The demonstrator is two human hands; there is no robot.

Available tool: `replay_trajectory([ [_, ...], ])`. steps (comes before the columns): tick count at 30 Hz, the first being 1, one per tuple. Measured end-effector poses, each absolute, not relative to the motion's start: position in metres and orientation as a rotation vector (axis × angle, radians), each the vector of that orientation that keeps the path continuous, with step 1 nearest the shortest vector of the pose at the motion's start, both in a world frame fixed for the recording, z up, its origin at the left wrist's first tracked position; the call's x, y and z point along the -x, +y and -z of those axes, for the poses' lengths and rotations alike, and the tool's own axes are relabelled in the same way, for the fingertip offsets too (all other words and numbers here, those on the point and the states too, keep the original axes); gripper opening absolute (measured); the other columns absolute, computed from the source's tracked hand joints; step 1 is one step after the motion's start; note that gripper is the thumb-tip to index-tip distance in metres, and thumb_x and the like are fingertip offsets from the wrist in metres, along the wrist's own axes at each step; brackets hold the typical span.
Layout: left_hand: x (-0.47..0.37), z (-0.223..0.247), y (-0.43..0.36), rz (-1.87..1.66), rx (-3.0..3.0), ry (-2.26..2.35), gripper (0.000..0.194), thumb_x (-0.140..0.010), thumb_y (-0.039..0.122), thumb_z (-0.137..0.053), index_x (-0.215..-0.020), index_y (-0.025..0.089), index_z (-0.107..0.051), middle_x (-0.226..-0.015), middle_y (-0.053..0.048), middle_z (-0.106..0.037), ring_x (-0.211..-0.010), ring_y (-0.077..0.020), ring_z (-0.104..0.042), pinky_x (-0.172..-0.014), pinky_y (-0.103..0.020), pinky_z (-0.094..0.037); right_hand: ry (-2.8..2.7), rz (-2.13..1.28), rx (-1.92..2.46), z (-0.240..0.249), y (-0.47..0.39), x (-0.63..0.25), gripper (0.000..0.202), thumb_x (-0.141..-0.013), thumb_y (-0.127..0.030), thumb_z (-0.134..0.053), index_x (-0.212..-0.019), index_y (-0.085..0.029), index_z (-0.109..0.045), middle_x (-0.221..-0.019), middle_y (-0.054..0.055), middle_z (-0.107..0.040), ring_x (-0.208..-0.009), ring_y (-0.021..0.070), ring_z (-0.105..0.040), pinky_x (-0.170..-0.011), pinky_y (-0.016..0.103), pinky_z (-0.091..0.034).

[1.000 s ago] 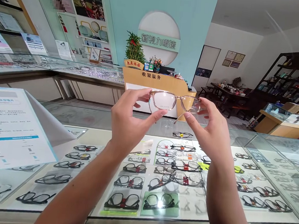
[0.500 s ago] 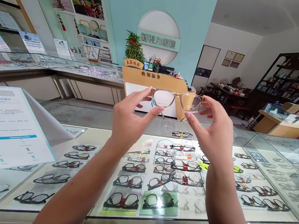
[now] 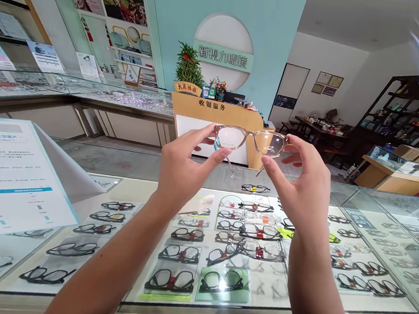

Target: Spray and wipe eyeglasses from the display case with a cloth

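Note:
A pair of eyeglasses (image 3: 250, 133) with a clear brownish frame is held up level above the glass counter, its temples pointing down and away. My left hand (image 3: 190, 162) pinches the left end of the frame between thumb and fingers. At the right end, my right hand (image 3: 299, 177) grips the frame the same way. Beneath my arms, several dark-framed glasses (image 3: 171, 281) lie in rows in the display case (image 3: 131, 294). One black pair (image 3: 255, 188) rests behind those rows, below the held glasses.
A printed sign (image 3: 13, 174) stands on the counter at the left. Ahead is a wooden cashier desk (image 3: 217, 110) with a plant (image 3: 188, 67). More glass cases (image 3: 389, 241) extend to the right, and a dark shelf (image 3: 408, 106) stands at the back right.
Both hands have shifted slightly to the right with the eyeglasses. The temples now hang a little lower below the frame.

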State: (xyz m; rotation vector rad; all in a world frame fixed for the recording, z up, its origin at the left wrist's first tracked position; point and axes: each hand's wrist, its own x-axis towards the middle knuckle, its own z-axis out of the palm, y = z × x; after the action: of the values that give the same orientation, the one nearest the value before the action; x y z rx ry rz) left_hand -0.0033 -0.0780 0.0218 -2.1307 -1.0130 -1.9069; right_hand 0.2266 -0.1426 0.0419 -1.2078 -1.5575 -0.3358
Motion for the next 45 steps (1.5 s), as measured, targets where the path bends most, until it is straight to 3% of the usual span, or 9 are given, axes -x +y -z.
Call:
replay_trajectory([
  [9,0.002,-0.022,-0.08,1.92,2.139,-1.038,0.046,-0.097,0.051,-0.081,-0.137,0.027,-0.077,-0.121,-0.006,-0.085,-0.094,-0.021,-0.081,-0.088,-0.04,-0.066,-1.55,0.334,1.204,-0.041,-0.142,-0.227,0.051,-0.097,-0.052,-0.075,-0.141,-0.026,-0.067,-0.126,0.011,-0.079,-0.092,0.0246,-0.074,-0.085,0.046,-0.06],
  [16,0.002,-0.023,-0.082,1.905,2.041,-1.024,0.047,-0.096,0.051,-0.082,-0.135,0.027,-0.075,-0.12,-0.006,-0.083,-0.101,-0.0237,-0.079,-0.093,-0.043,-0.065,-1.581,0.283,1.224,-0.04,-0.139,-0.224,0.051,-0.1,-0.054,-0.071,-0.141,-0.024,-0.067,-0.13,0.012,-0.08,-0.091,0.0253,-0.075,-0.086,0.047,-0.06],
  [45,0.001,-0.024,-0.085,1.899,1.951,-0.983,0.048,-0.093,0.054,-0.084,-0.132,0.028,-0.073,-0.113,-0.006,-0.079,-0.097,-0.0247,-0.076,-0.096,-0.046,-0.064,-1.646,0.123,1.322,-0.039,-0.132,-0.218,0.052,-0.101,-0.052,-0.061,-0.142,-0.022,-0.067,-0.129,0.014,-0.081,-0.093,0.0286,-0.077,-0.085,0.048,-0.055],
])
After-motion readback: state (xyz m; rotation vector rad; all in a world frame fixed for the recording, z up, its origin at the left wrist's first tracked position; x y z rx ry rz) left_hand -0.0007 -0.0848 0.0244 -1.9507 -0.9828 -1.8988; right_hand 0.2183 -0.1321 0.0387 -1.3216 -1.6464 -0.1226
